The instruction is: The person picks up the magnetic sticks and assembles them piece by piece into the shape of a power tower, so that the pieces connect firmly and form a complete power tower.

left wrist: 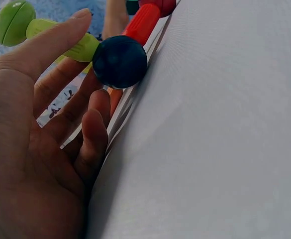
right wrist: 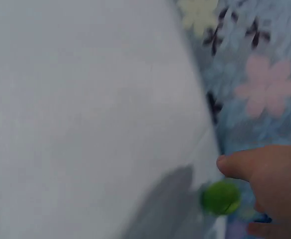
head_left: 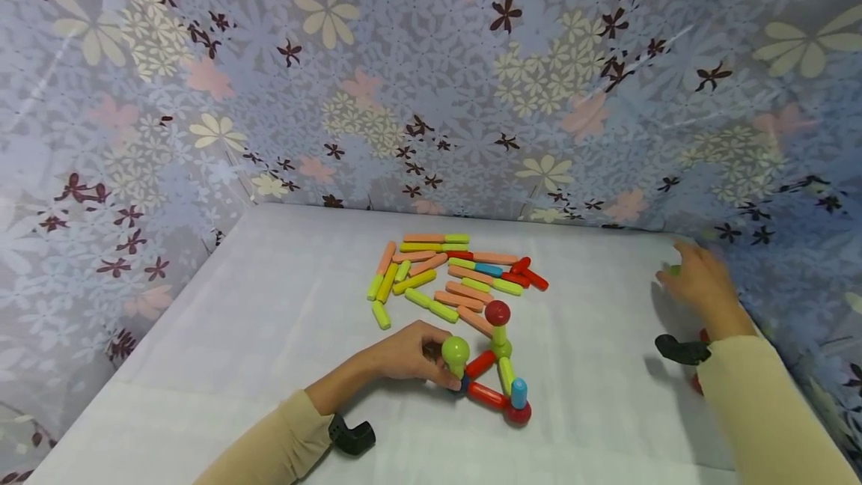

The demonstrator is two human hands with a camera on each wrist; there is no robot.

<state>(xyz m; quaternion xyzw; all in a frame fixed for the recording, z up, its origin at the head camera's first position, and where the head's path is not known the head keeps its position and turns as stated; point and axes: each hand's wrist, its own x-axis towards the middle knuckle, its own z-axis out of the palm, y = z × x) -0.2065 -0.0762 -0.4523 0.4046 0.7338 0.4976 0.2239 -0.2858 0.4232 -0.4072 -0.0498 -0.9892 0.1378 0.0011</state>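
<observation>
My left hand [head_left: 411, 354] grips the green stick [left wrist: 80, 47] and dark blue ball [left wrist: 119, 61] at the left corner of a joined frame. A green ball [head_left: 456, 352] tops that stick. Red sticks [head_left: 487, 396] and a green stick [head_left: 506, 376] link the corners; one bears a red ball [head_left: 497, 313] on a green upright, another a short blue stick [head_left: 518, 393]. At the far right, my right hand [head_left: 703, 287] has its fingers spread around a green ball [right wrist: 220, 197], with a gap showing between the upper digit and the ball.
Loose orange, yellow, green, red and blue sticks [head_left: 420, 279] lie beyond the frame on the white table [head_left: 296, 283]. Red balls [head_left: 697, 384] are partly hidden behind my right forearm near the right edge. Flowered cloth [head_left: 438, 81] rises behind the table.
</observation>
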